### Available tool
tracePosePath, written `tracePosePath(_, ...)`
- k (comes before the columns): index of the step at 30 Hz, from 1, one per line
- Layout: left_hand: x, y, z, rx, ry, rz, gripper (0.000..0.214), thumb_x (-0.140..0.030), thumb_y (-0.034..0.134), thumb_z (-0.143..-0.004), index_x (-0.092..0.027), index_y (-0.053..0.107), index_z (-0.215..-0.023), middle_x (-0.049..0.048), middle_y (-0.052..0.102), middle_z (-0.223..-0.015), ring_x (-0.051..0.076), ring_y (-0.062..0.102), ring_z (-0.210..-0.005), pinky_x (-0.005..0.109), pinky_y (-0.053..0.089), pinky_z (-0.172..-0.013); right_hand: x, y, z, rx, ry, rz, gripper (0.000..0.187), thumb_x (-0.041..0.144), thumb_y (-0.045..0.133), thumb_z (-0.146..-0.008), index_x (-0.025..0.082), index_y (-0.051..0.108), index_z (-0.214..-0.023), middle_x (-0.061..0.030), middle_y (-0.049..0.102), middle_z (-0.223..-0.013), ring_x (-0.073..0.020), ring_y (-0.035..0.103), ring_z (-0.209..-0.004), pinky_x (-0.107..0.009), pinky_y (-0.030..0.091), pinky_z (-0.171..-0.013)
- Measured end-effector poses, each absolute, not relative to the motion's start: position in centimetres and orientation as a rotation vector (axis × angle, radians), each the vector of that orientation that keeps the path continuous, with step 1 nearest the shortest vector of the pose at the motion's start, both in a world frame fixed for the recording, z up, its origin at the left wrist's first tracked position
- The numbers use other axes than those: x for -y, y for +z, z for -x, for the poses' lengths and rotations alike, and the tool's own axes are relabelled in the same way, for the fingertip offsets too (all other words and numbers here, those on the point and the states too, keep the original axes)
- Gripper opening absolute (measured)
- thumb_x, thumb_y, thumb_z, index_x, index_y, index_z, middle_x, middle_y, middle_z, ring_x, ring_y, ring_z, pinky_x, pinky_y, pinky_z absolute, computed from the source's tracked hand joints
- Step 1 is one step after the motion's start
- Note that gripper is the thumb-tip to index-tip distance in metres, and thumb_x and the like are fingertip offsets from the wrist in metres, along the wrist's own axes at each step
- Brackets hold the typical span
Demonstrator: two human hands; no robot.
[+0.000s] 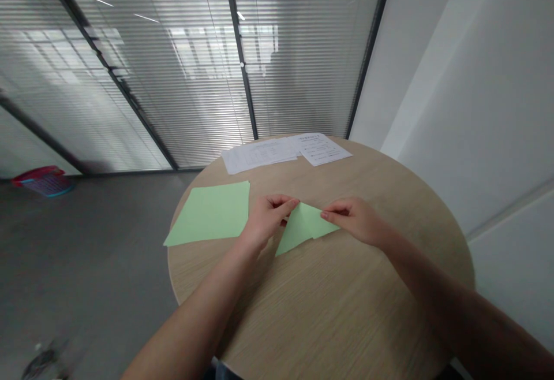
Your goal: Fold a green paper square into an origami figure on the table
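Both hands are down on the round wooden worktop (329,310), and between them sits a folded green paper (302,228), right about the middle of the surface, its point aimed at the far side and its long edge running down toward the near left. The left hand (267,217) is curled in, thumb and fingertips pinched together on the paper's far tip. The right hand (355,219) comes in from the other side, fingers bunched tight, their tips clamped on the paper's right corner, so each hand has a closed hold on one end of the same piece. The paper lies low against the wood; I can't tell whether the right corner is lifted at all. Just left of the left hand, touching or nearly touching its wrist, a flat green sheet (211,216) lies unfolded, its near left corner reaching the worktop's rim. Over at the far edge there are white printed pages (259,155), with another printed sheet (325,149) partly over them on the right. Behind, a glass partition with blinds (182,68); on the grey floor (86,264) at far left, a red and blue basket (42,181).
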State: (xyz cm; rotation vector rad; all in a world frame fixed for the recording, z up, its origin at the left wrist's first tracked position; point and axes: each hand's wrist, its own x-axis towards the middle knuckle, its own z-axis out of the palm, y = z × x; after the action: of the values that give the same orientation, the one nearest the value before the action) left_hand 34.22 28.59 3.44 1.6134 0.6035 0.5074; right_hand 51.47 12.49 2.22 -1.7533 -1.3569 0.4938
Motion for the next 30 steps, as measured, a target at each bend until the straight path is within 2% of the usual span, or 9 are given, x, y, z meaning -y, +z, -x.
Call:
tracePosePath(4,-29.0,2.9,-34.3,-0.581,0.586,-1.721,0.035,-0.051,0.073,-0.076,-0.017,0.074,-0.076,0.0011,0.063,-0.067,0.013,0.051,-0.06,0.026,0.039,-0.057,-12.5,2.0,-51.5,1.344,0.572,1.759,0.029,0.043,0.064,-0.09,0.022,0.081,-0.082,-0.0033,0.076,-0.075,-0.0205,0.066,-0.068,-0.031,0.046,-0.06)
tracePosePath(9,-28.2,2.8,-34.4,-0.484,0.596,-1.886,0.028,-0.044,0.067,-0.084,-0.019,0.076,-0.077,0.0012,0.068,-0.071,0.014,0.054,-0.063,0.027,0.04,-0.06,-12.9,2.3,-49.8,1.306,0.677,1.684,0.025,0.042,0.065,-0.092,0.024,0.081,-0.099,-0.0039,0.08,-0.089,-0.0208,0.071,-0.076,-0.03,0.05,-0.065)
tracePosePath(13,-27.4,3.1,-34.4,-0.476,0.569,-1.96,0.025,-0.041,0.066,-0.086,-0.02,0.08,-0.083,0.003,0.076,-0.079,0.017,0.063,-0.071,0.029,0.045,-0.067,-12.9,2.8,-48.9,1.342,0.48,1.766,0.03,0.041,0.061,-0.095,0.022,0.077,-0.078,-0.0011,0.072,-0.069,-0.0184,0.064,-0.064,-0.029,0.042,-0.056)
tracePosePath(15,-27.4,3.3,-34.3,-0.479,0.573,-1.985,0.025,-0.039,0.065,-0.087,-0.02,0.08,-0.084,0.0035,0.077,-0.08,0.018,0.064,-0.072,0.029,0.046,-0.068,-12.8,2.8,-48.9,1.319,0.432,1.771,0.031,0.042,0.061,-0.095,0.023,0.077,-0.077,-0.0012,0.072,-0.069,-0.0187,0.063,-0.063,-0.029,0.043,-0.056)
tracePosePath(18,-27.4,3.4,-34.0,-0.448,0.595,-2.049,0.023,-0.034,0.063,-0.09,-0.019,0.079,-0.083,0.0034,0.077,-0.078,0.017,0.064,-0.07,0.028,0.045,-0.065,-12.9,2.6,-49.1,1.274,0.463,1.732,0.028,0.043,0.063,-0.093,0.024,0.08,-0.083,-0.003,0.076,-0.076,-0.0214,0.068,-0.068,-0.031,0.049,-0.06)
tracePosePath(21,-27.2,3.3,-33.9,-0.392,0.635,-2.125,0.021,-0.029,0.062,-0.091,-0.019,0.079,-0.086,0.0038,0.077,-0.079,0.017,0.065,-0.07,0.026,0.046,-0.065,-13.3,2.3,-49.0,1.184,0.52,1.613,0.026,0.044,0.068,-0.089,0.024,0.081,-0.099,-0.0061,0.081,-0.093,-0.0244,0.075,-0.082,-0.035,0.058,-0.072)
tracePosePath(23,-26.9,3.3,-34.0,-0.366,0.646,-2.168,0.02,-0.027,0.062,-0.092,-0.019,0.08,-0.088,0.0042,0.077,-0.08,0.017,0.066,-0.071,0.026,0.047,-0.065,-13.5,2.2,-48.8,1.153,0.517,1.567,0.026,0.042,0.07,-0.088,0.024,0.081,-0.102,-0.0075,0.082,-0.099,-0.0246,0.077,-0.087,-0.036,0.06,-0.077)
tracePosePath(26,-26.5,3.2,-34.0,-0.352,0.639,-2.204,0.02,-0.026,0.062,-0.093,-0.019,0.08,-0.089,0.0048,0.078,-0.082,0.017,0.067,-0.072,0.026,0.048,-0.065,-13.6,2.3,-48.7,1.164,0.504,1.56,0.021,0.04,0.069,-0.087,0.023,0.081,-0.093,-0.0067,0.082,-0.093,-0.0235,0.076,-0.084,-0.035,0.059,-0.075)
tracePosePath(30,-26.7,3.1,-34.0,-0.342,0.617,-2.248,0.019,-0.025,0.061,-0.093,-0.019,0.079,-0.089,0.0049,0.079,-0.083,0.017,0.067,-0.07,0.027,0.048,-0.066,-13.4,2.5,-49.3,1.11,0.422,1.59,0.025,0.044,0.069,-0.085,0.021,0.079,-0.086,-0.0067,0.08,-0.083,-0.0232,0.073,-0.076,-0.034,0.055,-0.068)
